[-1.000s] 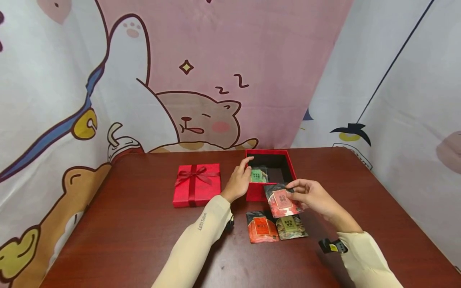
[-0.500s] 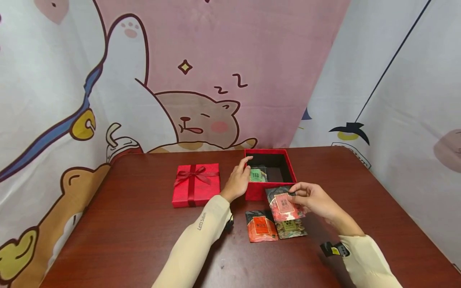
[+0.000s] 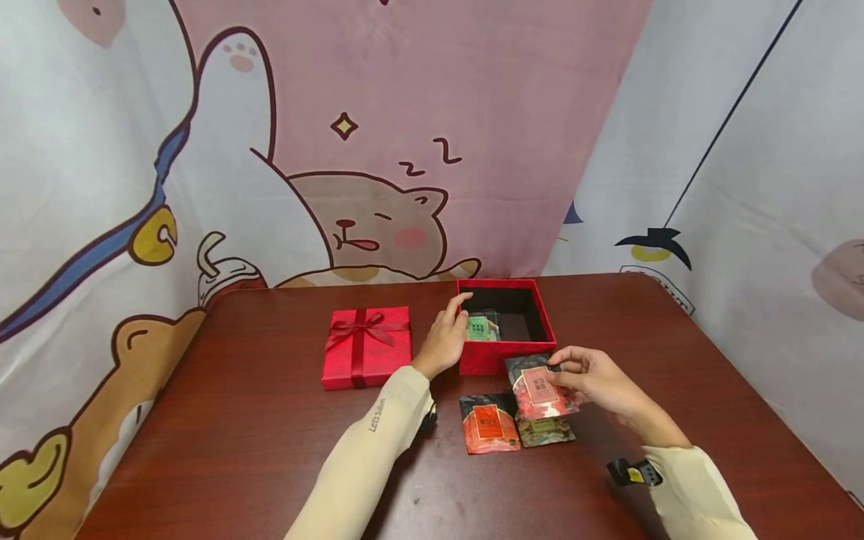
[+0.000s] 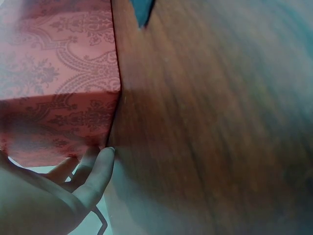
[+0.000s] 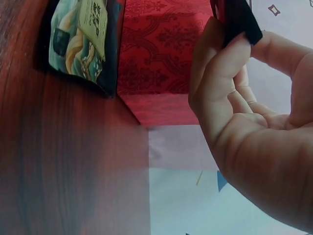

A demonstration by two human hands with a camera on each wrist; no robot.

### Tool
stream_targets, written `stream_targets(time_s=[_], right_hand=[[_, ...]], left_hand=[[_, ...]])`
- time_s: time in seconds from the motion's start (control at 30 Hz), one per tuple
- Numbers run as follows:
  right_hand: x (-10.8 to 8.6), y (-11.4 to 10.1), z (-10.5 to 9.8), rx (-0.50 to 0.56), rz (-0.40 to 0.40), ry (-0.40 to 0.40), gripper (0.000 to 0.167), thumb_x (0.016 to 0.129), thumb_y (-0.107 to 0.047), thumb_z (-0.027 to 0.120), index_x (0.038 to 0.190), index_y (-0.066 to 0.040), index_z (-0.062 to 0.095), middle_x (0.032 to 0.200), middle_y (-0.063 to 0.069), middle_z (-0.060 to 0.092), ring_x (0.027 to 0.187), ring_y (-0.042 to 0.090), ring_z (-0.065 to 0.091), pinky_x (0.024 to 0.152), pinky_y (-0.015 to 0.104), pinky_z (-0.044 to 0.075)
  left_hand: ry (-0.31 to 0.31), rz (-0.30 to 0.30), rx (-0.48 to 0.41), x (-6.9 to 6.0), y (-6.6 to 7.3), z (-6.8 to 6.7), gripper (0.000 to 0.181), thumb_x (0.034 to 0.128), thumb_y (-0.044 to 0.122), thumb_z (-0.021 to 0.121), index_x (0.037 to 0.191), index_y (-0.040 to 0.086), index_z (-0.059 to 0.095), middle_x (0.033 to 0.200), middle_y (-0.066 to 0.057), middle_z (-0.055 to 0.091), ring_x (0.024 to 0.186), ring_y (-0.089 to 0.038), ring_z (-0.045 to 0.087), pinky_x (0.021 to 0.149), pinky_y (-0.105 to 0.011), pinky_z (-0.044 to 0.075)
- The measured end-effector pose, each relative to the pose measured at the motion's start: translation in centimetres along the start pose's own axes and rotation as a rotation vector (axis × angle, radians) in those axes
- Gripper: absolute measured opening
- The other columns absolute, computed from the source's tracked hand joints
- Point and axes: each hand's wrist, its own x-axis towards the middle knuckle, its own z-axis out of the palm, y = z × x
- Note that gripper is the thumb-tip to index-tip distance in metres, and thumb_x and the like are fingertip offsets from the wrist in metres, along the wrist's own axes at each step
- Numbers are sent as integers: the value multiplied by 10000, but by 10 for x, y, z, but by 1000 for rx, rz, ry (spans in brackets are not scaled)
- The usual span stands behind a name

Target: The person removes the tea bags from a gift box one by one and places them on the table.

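My right hand pinches a pink-and-black pouch by its right side, between thumb and fingers. The pouch is held up just in front of the red box and hides much of an olive pouch on the table. In the right wrist view, only a dark corner of the held pouch shows at the fingertips. My left hand rests against the box's left side with its fingers extended. Inside the lidless box, a green pouch lies at the left.
An orange pouch lies in front of the box, left of the olive one. The red lid with its ribbon bow sits left of my left hand. A printed cloth hangs behind the brown table.
My right hand has moved a little right and nearer to me with the pink pouch, which now covers more of the olive pouch. The left hand stays at the box.
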Motion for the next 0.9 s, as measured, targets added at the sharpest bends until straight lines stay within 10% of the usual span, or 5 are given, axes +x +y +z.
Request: stream_targets(time_s=[0.5,0.9], right_hand=[[0,9,-6,-31,13,27,422,928,-162,688,1231,83,527,906,89,683,704,170,628,603,330,558],[-3,13,-17,-68,42,48,434,935,-196,687,1251,55,529,884,60,670,684,151,593,580,303,525]], left_hand=[[-18,3,6,-1,1,-2,443,1066,338,313,1502,293,375,1211,-146,548,1250,-284,472,1005,-534,393],[-9,16,9,-1,-1,-1,429,1071,337,313,1493,313,384,1092,-138,559,1223,-280,484,988,-518,405]])
